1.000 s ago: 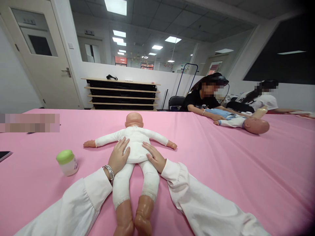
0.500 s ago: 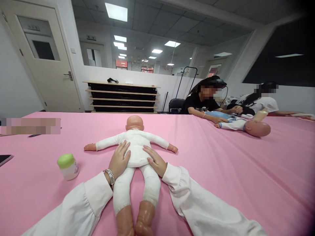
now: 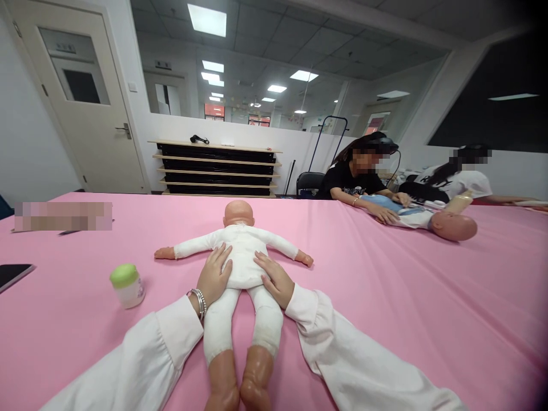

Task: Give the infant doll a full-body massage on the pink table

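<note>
A baby doll with a white cloth body (image 3: 244,257) lies on the pink-covered table (image 3: 363,319), its arms stretched out sideways and its feet towards me. The back of its bald head seems to face up. My left hand (image 3: 214,275) rests flat on the left side of the doll's lower torso, fingers extended. On the right side of the torso lies my right hand (image 3: 276,278), its fingers also stretched out. To the left of my left hand stands a small white jar with a green lid (image 3: 127,285).
A dark phone (image 3: 15,275) lies at the left edge. At the right, a person in black (image 3: 355,177) touches another doll (image 3: 454,226) beside a bottle (image 3: 460,202). Another person in white sits farther right. Shelving (image 3: 218,170) stands behind the table.
The whole view has shifted slightly, so things appear a little farther right. My hands remain on the doll's torso. The person in black has moved their hands over the other doll.
</note>
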{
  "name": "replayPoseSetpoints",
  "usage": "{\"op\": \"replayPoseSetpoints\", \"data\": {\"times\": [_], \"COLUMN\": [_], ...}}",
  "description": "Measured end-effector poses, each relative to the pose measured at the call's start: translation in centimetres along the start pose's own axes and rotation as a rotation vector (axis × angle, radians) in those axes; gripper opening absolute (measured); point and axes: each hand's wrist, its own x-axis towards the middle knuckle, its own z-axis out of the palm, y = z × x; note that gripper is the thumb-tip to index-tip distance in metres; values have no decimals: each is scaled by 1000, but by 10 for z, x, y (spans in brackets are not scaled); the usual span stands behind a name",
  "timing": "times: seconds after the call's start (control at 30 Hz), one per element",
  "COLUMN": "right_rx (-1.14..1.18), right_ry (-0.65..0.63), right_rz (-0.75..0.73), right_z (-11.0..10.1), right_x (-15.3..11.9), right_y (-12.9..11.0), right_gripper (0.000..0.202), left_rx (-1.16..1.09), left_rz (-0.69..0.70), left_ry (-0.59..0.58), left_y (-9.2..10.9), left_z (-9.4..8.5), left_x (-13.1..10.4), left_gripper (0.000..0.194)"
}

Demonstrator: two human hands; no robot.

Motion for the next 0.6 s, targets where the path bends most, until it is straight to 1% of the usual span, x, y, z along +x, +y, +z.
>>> {"op": "replayPoseSetpoints", "data": {"times": [0.07, 0.17, 0.27, 0.33, 0.4, 0.47, 0.6], "right_rx": [-65, -99, -93, -116, -138, -134, -41], "right_ry": [-22, -133, -227, -240, -227, -189, -109], "right_rz": [0, 46, 121, 178, 233, 306, 453], "right_z": [-7, -15, -12, -5, 2, 7, 10], "right_x": [4, 22, 45, 58, 65, 66, 56], "right_y": [-8, -26, -43, -46, -43, -36, -12], "right_gripper": [45, 42, 41, 42, 43, 44, 52], "left_rx": [-9, -18, -16, -4, 21, 57, 114], "left_rz": [9, 24, 36, 26, -8, -45, -70], "left_ry": [-5, -18, -17, -27, -53, -80, -92], "left_y": [-1, -2, -3, -3, -1, 2, 8], "left_z": [3, 6, 7, 5, 3, 0, -4], "left_x": [2, 4, 7, 8, 10, 11, 13], "left_gripper": [47, 46, 46, 46, 46, 46, 46]}}
